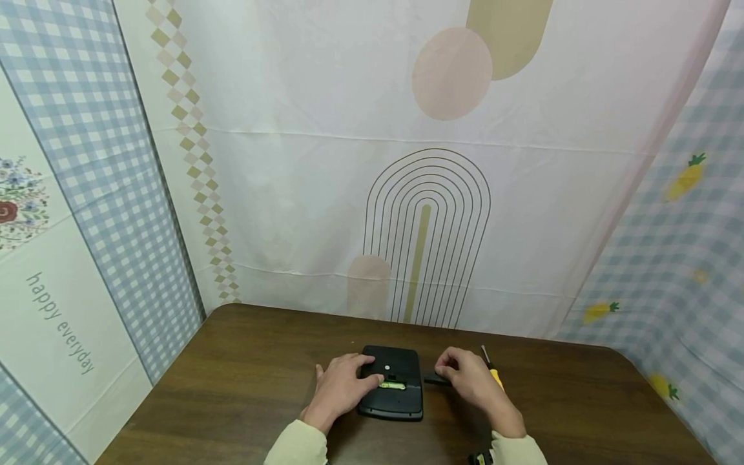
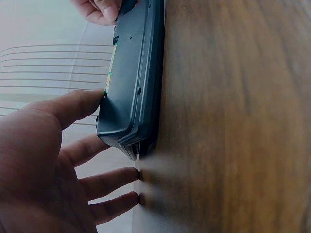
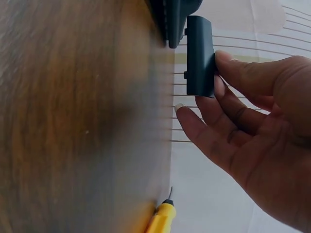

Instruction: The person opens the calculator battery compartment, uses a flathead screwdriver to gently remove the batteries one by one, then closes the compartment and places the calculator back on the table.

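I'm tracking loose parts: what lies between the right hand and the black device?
Between the right hand and the black device, the head view shows the black cover that hand is pinching.

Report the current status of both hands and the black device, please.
Left hand touching black device, battery exposed. Right hand pinching black cover, apart from device. Yellow-handled screwdriver beside right hand; nothing visible between cover and device.
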{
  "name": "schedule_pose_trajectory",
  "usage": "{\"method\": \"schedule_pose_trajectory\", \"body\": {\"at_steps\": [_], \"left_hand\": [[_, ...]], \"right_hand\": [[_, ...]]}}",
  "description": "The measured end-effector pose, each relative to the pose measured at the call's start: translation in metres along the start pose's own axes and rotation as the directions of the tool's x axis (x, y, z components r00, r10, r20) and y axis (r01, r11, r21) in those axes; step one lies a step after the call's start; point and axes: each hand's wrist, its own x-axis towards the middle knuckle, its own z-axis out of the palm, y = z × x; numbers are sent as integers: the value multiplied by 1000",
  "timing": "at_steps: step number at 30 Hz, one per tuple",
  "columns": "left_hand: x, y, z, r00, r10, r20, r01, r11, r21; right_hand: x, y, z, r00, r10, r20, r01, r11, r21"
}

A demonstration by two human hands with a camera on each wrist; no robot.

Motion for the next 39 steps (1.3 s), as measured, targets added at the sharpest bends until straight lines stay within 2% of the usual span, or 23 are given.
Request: {"method": "schedule_pose_trajectory", "body": {"at_steps": [13,28,39], "left_hand": [[0,0,0,1000,0,-2,0,1000,1],[-1,1,0,1000,-4,-4,4,1000,-3],[-1,2,0,1000,-7,-2,7,1000,-4]], "right_hand": [[-1,14,5,998,1,55,2,999,-41],[0,19,10,999,-13,29,14,998,-57],[1,18,11,999,5,32,-3,997,-73]]}}
